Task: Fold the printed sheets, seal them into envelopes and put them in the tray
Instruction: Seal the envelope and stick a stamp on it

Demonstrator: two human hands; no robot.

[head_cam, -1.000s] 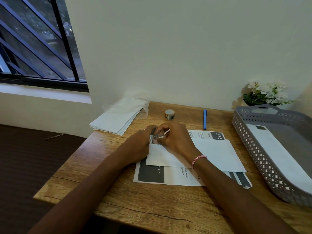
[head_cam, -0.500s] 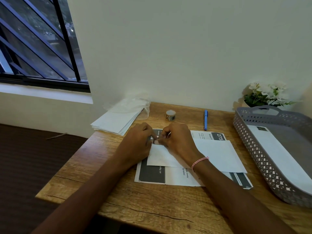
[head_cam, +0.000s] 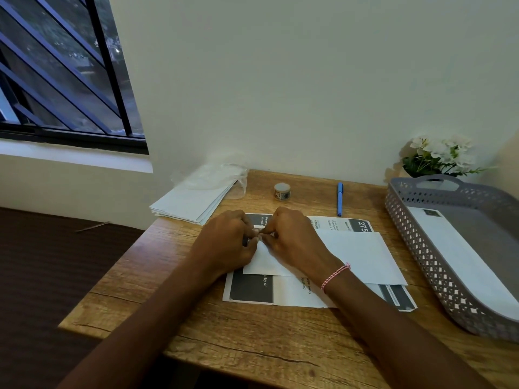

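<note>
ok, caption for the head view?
The left hand and right hand pinch the corner of a white envelope on printed sheets, grey tray alongside.

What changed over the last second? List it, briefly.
The left hand and right hand drew together; their fingers now pinch at the envelope's upper-left corner, hiding the small sticker and white strip seen earlier. Unchanged: envelope on the printed sheets, envelope stack, tape roll, pen, tray with its stamped envelope.
</note>
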